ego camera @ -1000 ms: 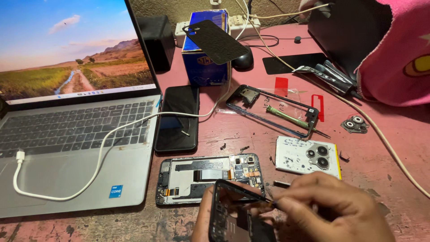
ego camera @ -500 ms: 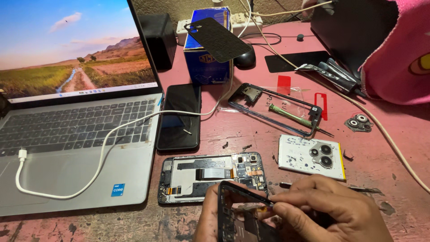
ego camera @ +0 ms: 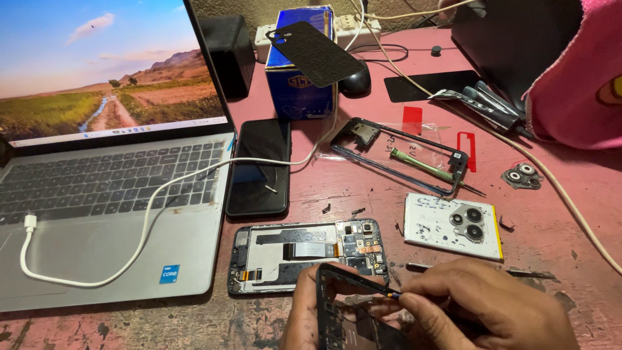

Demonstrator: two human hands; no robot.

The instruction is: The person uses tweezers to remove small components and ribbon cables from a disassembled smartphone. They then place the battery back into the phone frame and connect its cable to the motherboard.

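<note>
The left hand [ego camera: 304, 321] is mostly hidden behind the black phone frame [ego camera: 350, 317], itself cut off by the near edge; the tool's tip is too small to identify.

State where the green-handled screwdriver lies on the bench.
In the head view, the green-handled screwdriver lies right of centre, inside the empty black phone frame, above the white battery.

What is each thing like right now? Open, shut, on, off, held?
Laptop: open, screen on, white cable lying over it.
Opened phone: back off, insides showing, flat on table.
Black phone: screen dark, lying flat.
Phone frame: held by left hand.
Thin tool: held in right hand.
Empty frame: lying flat, green tool inside.
</note>
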